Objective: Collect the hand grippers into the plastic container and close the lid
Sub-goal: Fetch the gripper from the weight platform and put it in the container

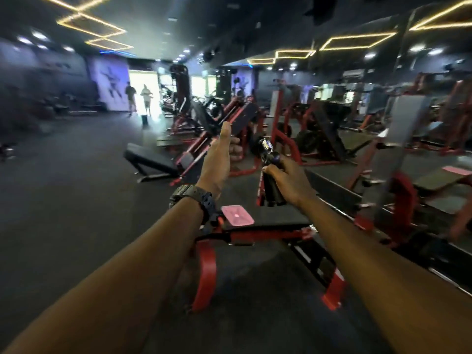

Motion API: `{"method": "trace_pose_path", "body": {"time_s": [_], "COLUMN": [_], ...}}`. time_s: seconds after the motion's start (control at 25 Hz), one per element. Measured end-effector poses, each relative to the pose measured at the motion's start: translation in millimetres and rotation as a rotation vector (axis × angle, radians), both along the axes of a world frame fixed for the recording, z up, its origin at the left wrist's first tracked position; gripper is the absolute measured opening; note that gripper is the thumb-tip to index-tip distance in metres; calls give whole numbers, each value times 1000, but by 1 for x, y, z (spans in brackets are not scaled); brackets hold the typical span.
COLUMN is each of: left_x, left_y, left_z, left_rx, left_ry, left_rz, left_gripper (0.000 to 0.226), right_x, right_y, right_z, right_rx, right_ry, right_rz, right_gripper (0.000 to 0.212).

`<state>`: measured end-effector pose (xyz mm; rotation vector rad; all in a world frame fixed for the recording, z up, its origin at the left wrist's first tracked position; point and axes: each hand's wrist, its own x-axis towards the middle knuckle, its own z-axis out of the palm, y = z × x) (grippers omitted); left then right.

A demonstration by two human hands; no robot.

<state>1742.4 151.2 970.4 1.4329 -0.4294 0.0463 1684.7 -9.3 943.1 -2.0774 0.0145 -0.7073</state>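
A black-handled hand gripper (270,172) with a coiled steel spring at its top sits clasped in the person's right hand (288,182), the fingers wrapped tight around both foam-covered handles, the spring end pointing up and away from the body. The gripper is held in the air above a black padded workout bench (268,222) with a red steel frame. On the near end of that bench lies a pink, rounded-rectangular plastic lid (237,215), flat and glossy; whether a container sits under it cannot be told from this view, and nothing can be seen inside. The left hand (219,159) is raised beside the gripper, palm turned inward, fingers straight and spread loosely, holding nothing. A black digital wristwatch (191,196) with a chunky resin strap circles the left wrist. Both bare forearms reach forward from the bottom corners of the frame. Beyond them, rows of red-and-black weight machines (319,129) stand on dark rubber flooring, partly blurred, under gold-lit hexagonal ceiling strips (357,40). Two people (139,98) stand far off by a bright doorway.
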Motion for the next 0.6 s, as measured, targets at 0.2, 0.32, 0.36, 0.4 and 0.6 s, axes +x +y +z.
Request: {"method": "trace_pose_path", "body": {"time_s": [0.2, 0.32, 0.36, 0.4, 0.6], "left_x": [97, 156, 170, 190, 281], "left_y": [46, 52, 52, 50, 41], "left_z": [-32, -39, -41, -43, -68], "left_rx": [38, 49, 43, 41, 77], "left_ry": [63, 68, 68, 70, 157], "left_rz": [164, 246, 265, 294, 379], "left_gripper": [65, 65, 63, 63, 62], "right_x": [121, 201, 223, 247, 356], "right_y": [50, 59, 59, 59, 64], "right_z": [-30, -45, -49, -53, -76], "right_rx": [22, 38, 51, 61, 16], "right_ry": [37, 49, 50, 58, 173], "right_rz": [194, 304, 321, 343, 434], "right_gripper": [22, 15, 15, 15, 28]}}
